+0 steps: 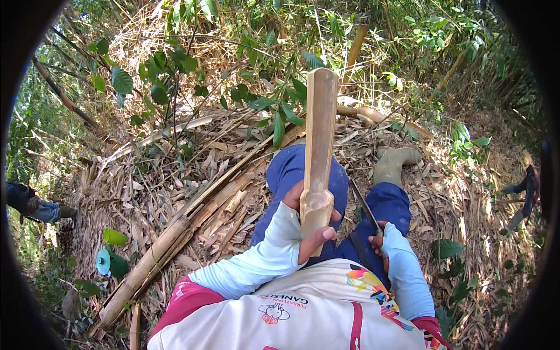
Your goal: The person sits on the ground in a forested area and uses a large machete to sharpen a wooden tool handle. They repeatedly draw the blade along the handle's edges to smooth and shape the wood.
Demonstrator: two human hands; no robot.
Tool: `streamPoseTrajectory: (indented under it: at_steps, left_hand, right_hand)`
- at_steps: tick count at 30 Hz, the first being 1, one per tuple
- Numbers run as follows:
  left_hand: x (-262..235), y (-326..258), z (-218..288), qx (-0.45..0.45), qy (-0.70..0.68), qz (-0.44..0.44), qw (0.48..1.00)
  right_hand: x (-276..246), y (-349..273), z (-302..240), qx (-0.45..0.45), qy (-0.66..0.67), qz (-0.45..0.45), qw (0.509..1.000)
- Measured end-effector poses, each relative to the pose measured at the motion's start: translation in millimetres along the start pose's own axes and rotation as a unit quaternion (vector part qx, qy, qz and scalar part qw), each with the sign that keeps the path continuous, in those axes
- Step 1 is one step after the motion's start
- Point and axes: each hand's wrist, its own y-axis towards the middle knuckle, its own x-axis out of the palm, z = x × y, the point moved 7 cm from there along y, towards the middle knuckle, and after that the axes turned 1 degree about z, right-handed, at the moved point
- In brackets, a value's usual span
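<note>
My left hand (309, 245) is closed around the lower part of a split piece of bamboo (321, 134), with the thumb across its near side. The piece stands nearly upright in front of my body, its pale hollow face toward me and a thick node ridge just above the thumb. Beside my right thigh, my right hand (378, 240) grips a long knife (364, 204). Its dark, narrow blade points forward and up to the left, apart from the bamboo. The knife's handle is mostly hidden by my fingers.
A long split bamboo pole (175, 228) lies slantwise on the leaf litter at left. Beyond it are a green container with a teal lid (111, 263) and a lime-green cup (115, 236). Leafy saplings (166, 73) rise ahead. Another person (39, 207) is at the far left.
</note>
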Motion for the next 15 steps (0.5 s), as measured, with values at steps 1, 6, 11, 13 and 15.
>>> streamPoseTrajectory:
  at_steps: [1,6,11,13,15]
  left_hand:
    - [-0.5,-0.1,-0.7,-0.001,0.001,0.000,1.000]
    - [-0.4,0.2,-0.8,0.011,0.002,0.000,1.000]
    - [-1.4,-1.5,-0.2,0.022,0.001,0.001,1.000]
    - [-1.4,-1.9,0.4,0.023,-0.001,0.000,1.000]
    - [-2.0,-1.8,-0.1,0.024,-0.002,-0.002,1.000]
  right_hand:
    - [0.1,-1.5,-1.6,0.000,-0.004,0.004,1.000]
    - [-0.3,-1.6,0.8,-0.011,0.011,-0.001,1.000]
    - [0.0,-8.3,-8.0,0.004,0.011,-0.002,1.000]
    - [0.1,-8.1,-8.5,0.003,0.003,0.000,1.000]
    - [0.3,-9.5,-11.0,0.003,0.005,0.000,1.000]
